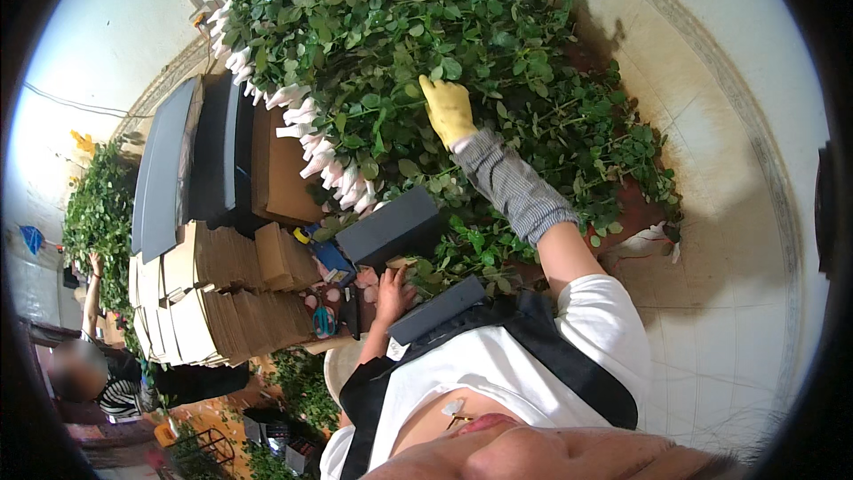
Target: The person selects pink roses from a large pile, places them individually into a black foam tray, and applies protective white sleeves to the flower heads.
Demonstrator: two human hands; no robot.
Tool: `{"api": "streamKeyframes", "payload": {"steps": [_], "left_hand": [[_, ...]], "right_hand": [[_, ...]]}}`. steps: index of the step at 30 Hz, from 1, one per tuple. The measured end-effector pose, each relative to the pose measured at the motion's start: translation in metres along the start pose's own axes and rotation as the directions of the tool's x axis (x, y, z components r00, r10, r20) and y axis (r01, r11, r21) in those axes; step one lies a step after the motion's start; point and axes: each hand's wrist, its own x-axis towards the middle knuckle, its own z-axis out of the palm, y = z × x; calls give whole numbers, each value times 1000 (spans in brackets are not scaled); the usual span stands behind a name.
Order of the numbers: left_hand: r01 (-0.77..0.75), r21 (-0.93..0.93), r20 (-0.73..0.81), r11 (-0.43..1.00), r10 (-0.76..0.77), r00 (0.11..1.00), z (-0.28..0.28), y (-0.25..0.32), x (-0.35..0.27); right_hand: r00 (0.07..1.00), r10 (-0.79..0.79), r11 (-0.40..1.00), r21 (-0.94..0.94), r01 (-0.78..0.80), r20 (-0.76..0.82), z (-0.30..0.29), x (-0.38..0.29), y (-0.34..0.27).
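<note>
My right hand, in a yellow rubber glove with a grey knit sleeve cover above it, reaches over a big heap of leafy green rose stems. Its fingers look curled at a stem; whether they grip it cannot be told. Low in front of me, my bare left hand is beside pale pink flower heads, between two dark grey blocks or boxes; part of its fingers is hidden. White mesh-like sleeves cover the flower ends along the heap's left edge.
Folded brown cardboard pieces are stacked on the left, near teal-handled scissors, a blue box and a yellow item. Large dark panels stand behind them. Another person is at the far left, by more greenery.
</note>
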Motion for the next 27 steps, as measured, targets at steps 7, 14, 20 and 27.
{"api": "streamKeyframes", "payload": {"steps": [7, 14, 20, 27], "left_hand": [[-68, 71, -20, 995, 70, 997, 1, 4, 9], [-68, 68, -6, 995, 69, 998, 1, -1, 9], [-66, 44, -83, 997, 70, 994, 4, 3, 6], [-38, 41, -75, 998, 41, 996, -4, 9, 5]], "right_hand": [[951, -165, 952, 210, 223, -263, 17, -42, 36], [829, -534, 812, 171, 558, -168, -46, -39, -33], [894, -360, 856, 287, 430, -267, -68, -61, 3], [947, -306, 928, 192, 319, -96, -101, -66, 56]]}}
